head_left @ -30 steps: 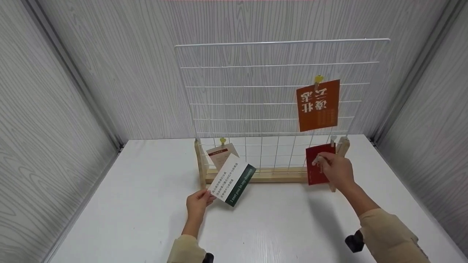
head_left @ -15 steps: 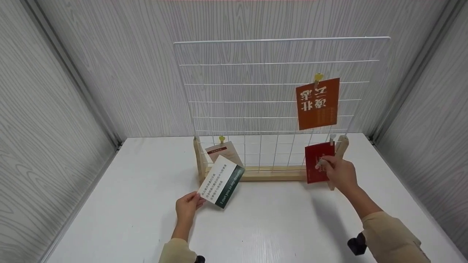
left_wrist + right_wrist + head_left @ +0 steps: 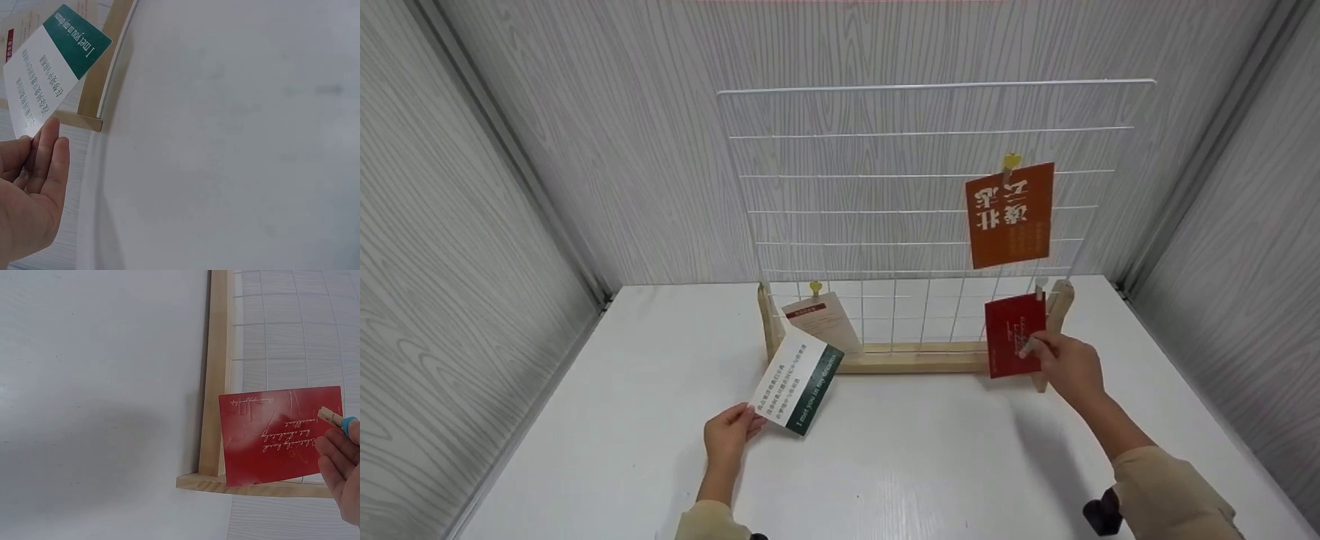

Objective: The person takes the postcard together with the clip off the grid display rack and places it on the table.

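Between thumb and fingers, my left hand (image 3: 727, 433) pinches the lower left corner of a white and green card (image 3: 799, 381) printed "I met you in my dreams". The card is tilted in front of the rack's left end and overlaps a cream card (image 3: 826, 322) there. My right hand (image 3: 1071, 367) pinches a small wooden clothespin (image 3: 331, 416) with a blue piece on it, its tip pointing away from the fingers. Right behind that hand hangs a red card (image 3: 1011, 334) with white script, held at its top by a pale clip (image 3: 1041, 285).
A white wire grid rack (image 3: 937, 87) stands upright in a wooden base (image 3: 915, 363) on the white table (image 3: 885, 457). High on its right side hangs an orange card (image 3: 1009, 225) under a yellow clip (image 3: 1011, 160). Another yellow clip (image 3: 815, 287) holds the cream card. Grey panels enclose the table.
My left hand has drawn the white and green card left and slightly down, uncovering more of the cream card. My right hand has shifted a little right and down with the clothespin.
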`<state>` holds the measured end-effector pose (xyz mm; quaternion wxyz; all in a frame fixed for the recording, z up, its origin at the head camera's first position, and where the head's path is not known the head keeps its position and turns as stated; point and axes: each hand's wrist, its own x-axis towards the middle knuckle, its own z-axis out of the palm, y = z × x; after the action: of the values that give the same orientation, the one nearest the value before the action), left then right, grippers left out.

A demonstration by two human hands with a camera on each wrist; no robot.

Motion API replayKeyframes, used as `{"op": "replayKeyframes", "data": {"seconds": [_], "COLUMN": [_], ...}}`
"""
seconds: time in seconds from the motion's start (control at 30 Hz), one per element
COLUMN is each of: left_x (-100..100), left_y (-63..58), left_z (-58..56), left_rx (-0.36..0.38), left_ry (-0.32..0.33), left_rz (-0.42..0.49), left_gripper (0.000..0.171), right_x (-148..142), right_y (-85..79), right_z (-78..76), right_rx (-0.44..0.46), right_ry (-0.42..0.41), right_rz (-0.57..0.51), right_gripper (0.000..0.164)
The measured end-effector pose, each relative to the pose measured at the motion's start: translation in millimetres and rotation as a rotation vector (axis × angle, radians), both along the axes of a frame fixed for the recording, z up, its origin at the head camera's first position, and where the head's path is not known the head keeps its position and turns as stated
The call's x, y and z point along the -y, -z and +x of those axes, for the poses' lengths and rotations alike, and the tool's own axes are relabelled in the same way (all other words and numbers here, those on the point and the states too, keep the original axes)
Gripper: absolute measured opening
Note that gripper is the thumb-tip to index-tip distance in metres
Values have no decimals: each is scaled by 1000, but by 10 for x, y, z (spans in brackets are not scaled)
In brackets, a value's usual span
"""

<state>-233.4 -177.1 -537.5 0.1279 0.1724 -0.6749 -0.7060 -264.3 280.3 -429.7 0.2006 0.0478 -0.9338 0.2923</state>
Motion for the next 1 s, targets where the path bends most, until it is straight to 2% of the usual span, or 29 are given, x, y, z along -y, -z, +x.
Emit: {"op": "replayKeyframes", "data": {"seconds": [0.1, 0.33, 0.63, 0.77, 1.0], "left_x": [32, 131, 217, 243, 329], "left_y": [8, 11, -6, -27, -22], "left_z": [45, 120, 139, 162, 203], "left_rx": [-27, 33, 63, 85, 122], "left_ry": [17, 18, 6, 2, -7], "left_rz": [21, 26, 52, 37, 73], "left_gripper": [24, 27, 30, 31, 33], "right_x": [-44, -112, -170, -180, -236], "right_y": [28, 70, 125, 146, 192], "right_z": [13, 30, 55, 68, 90], "right_rx": [-12, 17, -2, 27, 110], "right_ry": [4, 11, 15, 15, 22], "right_rz": [20, 19, 28, 30, 41], "right_gripper": [22, 23, 24, 24, 26]}}
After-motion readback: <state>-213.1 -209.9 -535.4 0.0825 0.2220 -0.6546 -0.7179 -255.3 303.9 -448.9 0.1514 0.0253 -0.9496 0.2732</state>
